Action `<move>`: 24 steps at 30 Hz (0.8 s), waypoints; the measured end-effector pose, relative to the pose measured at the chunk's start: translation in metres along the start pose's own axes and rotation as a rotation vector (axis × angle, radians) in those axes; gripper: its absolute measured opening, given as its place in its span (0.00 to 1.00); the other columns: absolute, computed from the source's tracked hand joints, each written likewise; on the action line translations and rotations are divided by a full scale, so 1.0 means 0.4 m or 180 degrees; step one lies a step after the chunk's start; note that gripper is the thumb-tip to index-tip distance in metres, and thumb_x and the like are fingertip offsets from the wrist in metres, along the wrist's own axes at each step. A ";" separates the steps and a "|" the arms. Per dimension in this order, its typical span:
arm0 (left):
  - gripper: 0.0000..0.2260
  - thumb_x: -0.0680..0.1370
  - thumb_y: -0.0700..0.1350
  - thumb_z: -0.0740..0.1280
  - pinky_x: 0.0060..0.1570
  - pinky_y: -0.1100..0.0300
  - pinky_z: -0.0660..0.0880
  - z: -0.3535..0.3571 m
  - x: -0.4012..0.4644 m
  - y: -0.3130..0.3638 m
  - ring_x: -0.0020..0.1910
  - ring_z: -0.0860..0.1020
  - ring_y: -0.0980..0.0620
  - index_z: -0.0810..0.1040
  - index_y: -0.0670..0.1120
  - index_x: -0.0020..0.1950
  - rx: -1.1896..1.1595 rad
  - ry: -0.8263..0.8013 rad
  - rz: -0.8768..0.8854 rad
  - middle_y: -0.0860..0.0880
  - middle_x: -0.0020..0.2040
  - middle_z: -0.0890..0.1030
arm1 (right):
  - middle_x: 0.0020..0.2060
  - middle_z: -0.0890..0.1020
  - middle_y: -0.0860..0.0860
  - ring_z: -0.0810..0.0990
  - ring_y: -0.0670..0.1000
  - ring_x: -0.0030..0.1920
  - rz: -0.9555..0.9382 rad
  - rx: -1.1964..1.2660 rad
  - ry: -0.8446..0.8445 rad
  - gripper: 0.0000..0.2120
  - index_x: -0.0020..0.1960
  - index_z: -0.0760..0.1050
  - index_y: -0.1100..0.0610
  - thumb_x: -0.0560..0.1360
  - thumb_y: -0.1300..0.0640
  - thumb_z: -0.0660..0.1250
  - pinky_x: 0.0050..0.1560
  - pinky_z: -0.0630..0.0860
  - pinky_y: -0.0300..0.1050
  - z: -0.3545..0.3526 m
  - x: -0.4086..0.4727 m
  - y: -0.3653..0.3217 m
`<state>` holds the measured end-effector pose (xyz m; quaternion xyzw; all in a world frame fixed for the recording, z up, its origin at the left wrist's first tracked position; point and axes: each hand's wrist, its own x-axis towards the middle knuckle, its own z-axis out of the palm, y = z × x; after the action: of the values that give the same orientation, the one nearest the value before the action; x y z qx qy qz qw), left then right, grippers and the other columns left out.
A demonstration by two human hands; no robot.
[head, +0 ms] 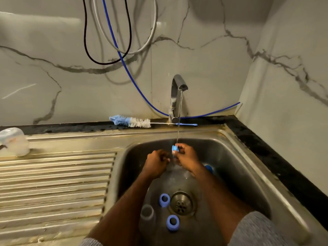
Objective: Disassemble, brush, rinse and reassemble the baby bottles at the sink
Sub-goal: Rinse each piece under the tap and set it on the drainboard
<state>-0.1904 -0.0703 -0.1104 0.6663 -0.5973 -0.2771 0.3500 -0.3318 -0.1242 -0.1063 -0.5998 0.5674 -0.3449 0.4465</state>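
Blue bottle ring [174, 148] pinched in right hand [186, 156] fingertips, under tap stream [179, 119]. Left hand [156, 163] fingers curled beside it; grip unclear.

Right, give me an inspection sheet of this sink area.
Surface: steel sink, ribbed drainboard.
Job's things: blue ring under the running tap; two blue rings and clear bottle in the basin; bottle brush on the ledge.
Clutter: upturned clear cover.
Hands: right hand pinches the ring; left hand beside it, grip unclear.
Cables: blue hose, black cable, grey hose.
Surroundings: marble-look wall.
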 end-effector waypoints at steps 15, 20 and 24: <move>0.13 0.85 0.47 0.60 0.35 0.54 0.78 0.035 -0.004 0.078 0.40 0.82 0.47 0.81 0.42 0.58 -0.2273 -0.0131 -0.0531 0.36 0.47 0.84 | 0.54 0.84 0.53 0.84 0.55 0.53 0.0137 0.1179 -0.0311 0.15 0.56 0.79 0.49 0.77 0.66 0.69 0.52 0.84 0.57 -0.041 -0.011 -0.027; 0.14 0.85 0.47 0.61 0.36 0.58 0.77 0.032 0.005 0.071 0.42 0.80 0.47 0.82 0.41 0.59 -0.2474 -0.0176 -0.0408 0.35 0.49 0.84 | 0.53 0.85 0.53 0.85 0.54 0.53 -0.0031 0.1417 -0.0409 0.13 0.58 0.81 0.50 0.78 0.65 0.69 0.53 0.84 0.53 -0.043 -0.023 -0.026; 0.13 0.85 0.42 0.59 0.38 0.61 0.79 0.025 0.003 0.076 0.37 0.81 0.53 0.81 0.37 0.59 -0.2769 -0.0225 -0.0473 0.41 0.45 0.84 | 0.56 0.84 0.51 0.85 0.53 0.55 -0.0120 0.1417 -0.0520 0.16 0.64 0.80 0.51 0.79 0.64 0.66 0.55 0.83 0.54 -0.030 -0.031 -0.017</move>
<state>-0.2163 -0.0741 -0.0922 0.4882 -0.3872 -0.5497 0.5564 -0.3419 -0.1138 -0.0944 -0.5229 0.4282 -0.4201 0.6056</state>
